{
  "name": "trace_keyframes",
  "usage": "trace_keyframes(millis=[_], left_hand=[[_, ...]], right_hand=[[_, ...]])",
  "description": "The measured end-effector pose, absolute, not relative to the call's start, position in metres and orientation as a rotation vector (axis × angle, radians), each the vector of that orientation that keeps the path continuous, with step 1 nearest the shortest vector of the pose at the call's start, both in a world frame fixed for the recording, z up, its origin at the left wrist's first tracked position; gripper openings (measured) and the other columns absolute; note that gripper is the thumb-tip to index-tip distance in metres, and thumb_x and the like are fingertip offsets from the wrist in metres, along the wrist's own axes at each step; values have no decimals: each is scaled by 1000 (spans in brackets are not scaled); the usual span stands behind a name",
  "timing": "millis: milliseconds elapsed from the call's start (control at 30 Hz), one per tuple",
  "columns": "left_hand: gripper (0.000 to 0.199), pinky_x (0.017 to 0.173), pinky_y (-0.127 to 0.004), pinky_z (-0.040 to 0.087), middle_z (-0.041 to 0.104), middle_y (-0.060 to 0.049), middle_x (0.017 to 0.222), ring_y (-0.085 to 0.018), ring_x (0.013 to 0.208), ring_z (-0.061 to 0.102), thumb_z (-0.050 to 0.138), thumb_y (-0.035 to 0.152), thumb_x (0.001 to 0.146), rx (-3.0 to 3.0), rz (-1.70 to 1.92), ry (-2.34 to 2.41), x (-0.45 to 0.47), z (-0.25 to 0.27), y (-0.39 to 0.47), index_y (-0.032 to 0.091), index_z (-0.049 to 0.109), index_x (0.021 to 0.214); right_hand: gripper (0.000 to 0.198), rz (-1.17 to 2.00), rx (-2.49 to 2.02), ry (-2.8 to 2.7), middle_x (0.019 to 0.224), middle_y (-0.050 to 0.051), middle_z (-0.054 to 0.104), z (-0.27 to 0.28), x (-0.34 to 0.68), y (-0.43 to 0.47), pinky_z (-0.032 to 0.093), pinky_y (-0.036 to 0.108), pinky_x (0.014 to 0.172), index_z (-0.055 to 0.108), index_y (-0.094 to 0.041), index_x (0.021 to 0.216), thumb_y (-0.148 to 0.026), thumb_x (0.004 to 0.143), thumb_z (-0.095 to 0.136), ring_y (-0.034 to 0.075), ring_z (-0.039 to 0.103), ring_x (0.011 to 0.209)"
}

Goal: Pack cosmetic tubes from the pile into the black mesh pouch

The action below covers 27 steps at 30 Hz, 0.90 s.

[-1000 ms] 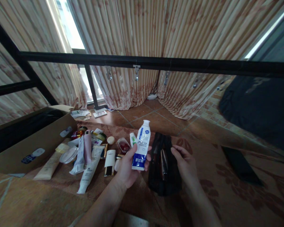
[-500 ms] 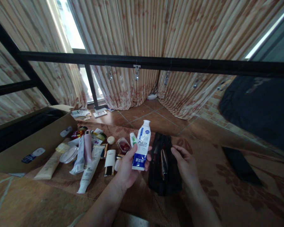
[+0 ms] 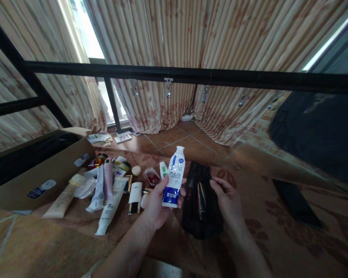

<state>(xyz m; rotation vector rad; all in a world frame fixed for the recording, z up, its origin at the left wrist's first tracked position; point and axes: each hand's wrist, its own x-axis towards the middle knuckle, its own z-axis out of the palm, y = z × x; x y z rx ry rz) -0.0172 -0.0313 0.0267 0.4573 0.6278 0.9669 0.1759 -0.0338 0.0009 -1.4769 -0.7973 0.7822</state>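
Note:
My left hand (image 3: pixel 159 204) is closed around a white squeeze tube (image 3: pixel 176 170) with a blue lower end, held cap up. A small white tube with green print (image 3: pixel 163 169) shows partly behind it. To the right lies an open black pouch (image 3: pixel 188 216), with a dark, shiny long item (image 3: pixel 201 200) inside. The fingers of my right hand (image 3: pixel 227 199) are bent and pinched at the pouch's right edge. Left of my hands are a white bottle with a dark, gold-trimmed base (image 3: pixel 135 197), a white tube (image 3: pixel 111 206) and a pink bottle (image 3: pixel 107 179).
A cardboard box (image 3: pixel 66 173) with black contents stands at the left. Near it lie a beige tube (image 3: pixel 60 199), a round compact (image 3: pixel 85 188) and a clear red-filled container (image 3: pixel 152 177). A dark flat object (image 3: pixel 297 202) lies right on the brown cloth (image 3: pixel 258 208). A black metal bar (image 3: pixel 220 74) crosses ahead.

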Motion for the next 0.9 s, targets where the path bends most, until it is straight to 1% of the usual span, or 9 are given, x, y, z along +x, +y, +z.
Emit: trace_keyframes(millis=[267,600,733,900], left_hand=[[51,49,-23,40,63,-10,72,-13,53,53,40,45,92,454,970,620,-17,26,-31,4,66,106],[48,48,-22,41,62,-8,70,-12,51,52,43,45,91,471,987,651,-16,26,-31,6,66,104],[48,46,-21,39,62,-8,69,-11,50,52,43,45,90,472,999,672,-15,26,-30,6,66,103],[48,46,-20,37,61,-7,69,-11,50,51,45,47,90,468,995,677,-15,24,-29,7,66,104]], right_hand=[[36,798,-1492,-769,79,5,73,3,175,-35,51,31,66,72,-17,85,-44,62,75,21,66,71],[38,789,-1468,-805,79,5,73,-4,177,-33,51,31,64,72,-17,88,-46,65,73,21,65,71],[35,788,-1483,-803,78,4,72,-3,176,-33,50,30,65,72,-17,86,-45,65,73,20,65,71],[36,774,-1477,-812,80,6,73,-4,176,-33,50,31,67,72,-17,88,-46,66,72,20,66,72]])
